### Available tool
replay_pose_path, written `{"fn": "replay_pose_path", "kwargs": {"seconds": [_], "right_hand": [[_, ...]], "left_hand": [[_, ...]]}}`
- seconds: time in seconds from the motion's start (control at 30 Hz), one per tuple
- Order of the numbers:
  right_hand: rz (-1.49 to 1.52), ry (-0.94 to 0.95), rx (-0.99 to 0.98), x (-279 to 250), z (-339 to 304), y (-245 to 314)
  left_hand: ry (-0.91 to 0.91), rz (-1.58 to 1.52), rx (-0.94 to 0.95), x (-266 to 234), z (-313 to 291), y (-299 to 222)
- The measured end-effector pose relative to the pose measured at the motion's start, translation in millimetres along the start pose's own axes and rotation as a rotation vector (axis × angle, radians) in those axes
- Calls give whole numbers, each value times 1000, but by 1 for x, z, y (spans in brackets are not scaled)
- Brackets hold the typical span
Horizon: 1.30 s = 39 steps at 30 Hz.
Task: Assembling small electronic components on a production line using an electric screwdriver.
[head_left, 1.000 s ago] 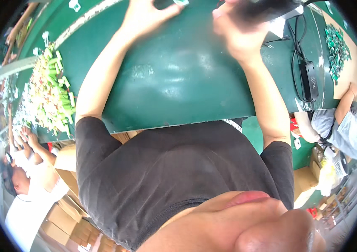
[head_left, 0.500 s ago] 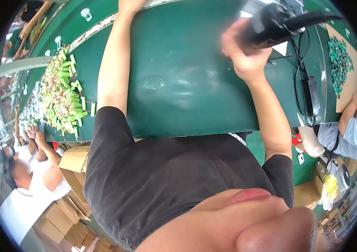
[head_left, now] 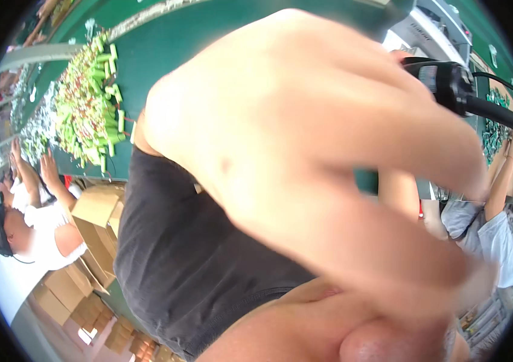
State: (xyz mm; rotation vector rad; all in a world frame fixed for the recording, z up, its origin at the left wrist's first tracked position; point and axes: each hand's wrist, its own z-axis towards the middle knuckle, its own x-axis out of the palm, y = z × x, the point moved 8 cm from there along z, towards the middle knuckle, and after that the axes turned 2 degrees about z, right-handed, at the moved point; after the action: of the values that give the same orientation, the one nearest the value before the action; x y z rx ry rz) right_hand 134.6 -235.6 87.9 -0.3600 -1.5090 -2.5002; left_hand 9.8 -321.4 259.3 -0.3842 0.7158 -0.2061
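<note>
My left hand (head_left: 305, 133) is raised close to the camera and fills the middle of the view. Its thumb and forefinger are spread apart and blurred, and I see nothing between them. Behind it, at the upper right, a black cylindrical tool with a cord (head_left: 443, 81) is tilted above the green table. Only a bit of my right hand (head_left: 398, 55) shows at the tool's far end, gripping it; the rest is hidden behind my left hand. Part of my right forearm (head_left: 398, 190) appears below.
A heap of green cylindrical cells with wires (head_left: 90, 111) lies on the table (head_left: 148, 51) at the left. A grey-white machine (head_left: 428, 33) stands at the back right, near a pile of small green parts (head_left: 497, 123). Cardboard boxes (head_left: 96, 205) and co-workers (head_left: 45, 223) are beside the table.
My left hand has come from the table's far edge up to the camera. The black tool has shifted right and slightly down in the view, still in my right hand.
</note>
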Motion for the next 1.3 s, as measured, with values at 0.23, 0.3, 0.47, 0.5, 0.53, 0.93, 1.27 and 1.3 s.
{"fn": "replay_pose_path", "kwargs": {"seconds": [0.23, 0.3, 0.47, 0.5, 0.53, 0.93, 1.27, 1.3], "right_hand": [[109, 11, 23, 4, -5, 3], [41, 98, -37, 3, -1, 5], [-54, 179, -63, 8, 8, 9], [-72, 167, -75, 6, 7, 9], [-60, 154, -63, 4, 7, 8], [26, 125, -6, 0, 8, 4], [15, 87, 18, -7, 7, 1], [-30, 90, -39, -8, 8, 1]], "left_hand": [[-73, -54, -49, 26, -23, -9], [-84, -58, -63, 28, -26, -9], [-85, -55, -51, 24, -16, -10], [-85, -68, -43, 27, -17, -8], [-85, -79, -33, 28, -18, -7], [-81, -103, -75, 23, -25, -7], [146, -132, -124, 4, -21, 14], [204, -140, -146, -1, -18, 20]]}}
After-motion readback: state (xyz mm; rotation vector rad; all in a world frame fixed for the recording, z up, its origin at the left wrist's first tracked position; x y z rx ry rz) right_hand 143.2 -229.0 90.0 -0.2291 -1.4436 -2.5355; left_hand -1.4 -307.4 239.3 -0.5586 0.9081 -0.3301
